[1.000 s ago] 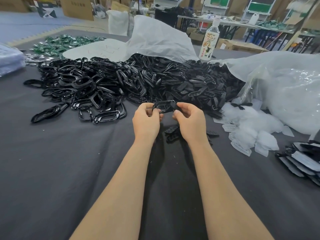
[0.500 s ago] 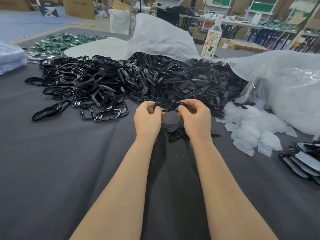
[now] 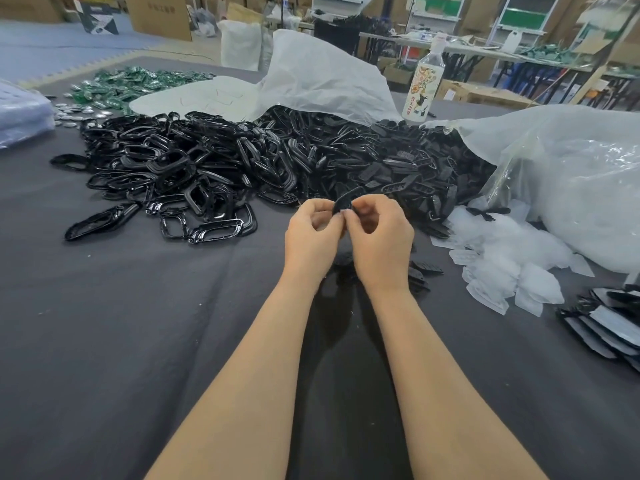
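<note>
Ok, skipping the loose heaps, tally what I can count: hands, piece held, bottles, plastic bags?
Hands: 2 (left hand, right hand)
Held black piece: 1
Drink bottle: 1
Plastic bags: 2 (white bag, clear bag)
Total: 6

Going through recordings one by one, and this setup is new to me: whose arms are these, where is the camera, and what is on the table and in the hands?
No machine: a person works bare-handed; the single camera sits on their head, looking down. The left hand and right hand together pinch a small black plastic part above the dark table. Behind it lies a pile of black frames beside a clear bag, white film pieces to the right, a bottle at the back.
</note>
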Demonstrator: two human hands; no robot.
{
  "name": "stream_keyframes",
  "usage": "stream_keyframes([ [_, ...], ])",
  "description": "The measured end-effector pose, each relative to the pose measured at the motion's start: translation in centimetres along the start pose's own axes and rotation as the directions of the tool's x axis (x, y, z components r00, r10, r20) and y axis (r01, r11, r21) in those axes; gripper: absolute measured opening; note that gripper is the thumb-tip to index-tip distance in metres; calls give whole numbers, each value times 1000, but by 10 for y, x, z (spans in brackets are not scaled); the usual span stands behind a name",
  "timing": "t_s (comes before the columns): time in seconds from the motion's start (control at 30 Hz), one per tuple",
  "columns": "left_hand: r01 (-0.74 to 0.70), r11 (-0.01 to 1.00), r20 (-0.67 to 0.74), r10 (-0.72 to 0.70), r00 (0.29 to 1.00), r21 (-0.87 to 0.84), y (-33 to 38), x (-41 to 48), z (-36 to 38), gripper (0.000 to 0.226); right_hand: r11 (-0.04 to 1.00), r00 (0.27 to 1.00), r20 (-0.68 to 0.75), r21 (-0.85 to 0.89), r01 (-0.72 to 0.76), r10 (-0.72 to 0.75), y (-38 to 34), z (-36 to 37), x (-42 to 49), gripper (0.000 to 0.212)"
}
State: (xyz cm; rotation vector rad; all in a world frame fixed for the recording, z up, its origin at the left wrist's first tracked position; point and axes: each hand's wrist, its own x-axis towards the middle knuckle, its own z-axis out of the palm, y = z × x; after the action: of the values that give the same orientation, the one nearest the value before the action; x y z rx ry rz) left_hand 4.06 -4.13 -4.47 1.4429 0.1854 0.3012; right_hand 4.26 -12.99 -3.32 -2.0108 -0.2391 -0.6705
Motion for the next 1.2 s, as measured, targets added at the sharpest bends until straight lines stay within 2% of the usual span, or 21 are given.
stream_keyframes([
  [0.13,10,999,27,-9,1000,-30,3,0,-3,13,999,996,82,28,-33,30,0,0,0,22],
  [0.23,3,998,10,-3,1000,56,2,0,-4,12,991,990,113,90,-97,87,0,1,0,31],
  [0.3,18,999,-19,-17,1000,50,1,1,-3,13,972,984,115,172,-157,139,0,0,1,31],
  [0.43,46,999,-64,-44,997,24,0,3,-1,15,915,958,0,295,-275,287,7,-3,8,22],
  [0.53,63,998,-59,-64,996,-20,0,3,-1,15,869,917,42,304,-391,398,15,-5,11,12],
  [0.7,55,998,-42,-56,997,-38,-1,3,-1,18,893,924,92,239,-382,370,17,-4,10,12],
  [0.8,51,997,-13,-51,999,-62,1,1,0,18,879,917,118,260,-399,381,20,-5,11,14],
  [0.93,57,995,-1,-57,998,-82,2,1,0,17,793,900,228,428,-434,370,21,-5,12,16],
  [1.03,93,984,26,-90,996,-149,4,0,-1,15,751,889,268,477,-457,370,21,-6,13,12],
  [1.13,169,947,77,-153,985,-273,6,-1,-2,13,667,859,333,542,-511,388,20,-8,13,6],
  [1.2,198,929,104,-174,979,-313,7,-1,-3,13,674,852,358,523,-522,382,20,-9,13,9],
])
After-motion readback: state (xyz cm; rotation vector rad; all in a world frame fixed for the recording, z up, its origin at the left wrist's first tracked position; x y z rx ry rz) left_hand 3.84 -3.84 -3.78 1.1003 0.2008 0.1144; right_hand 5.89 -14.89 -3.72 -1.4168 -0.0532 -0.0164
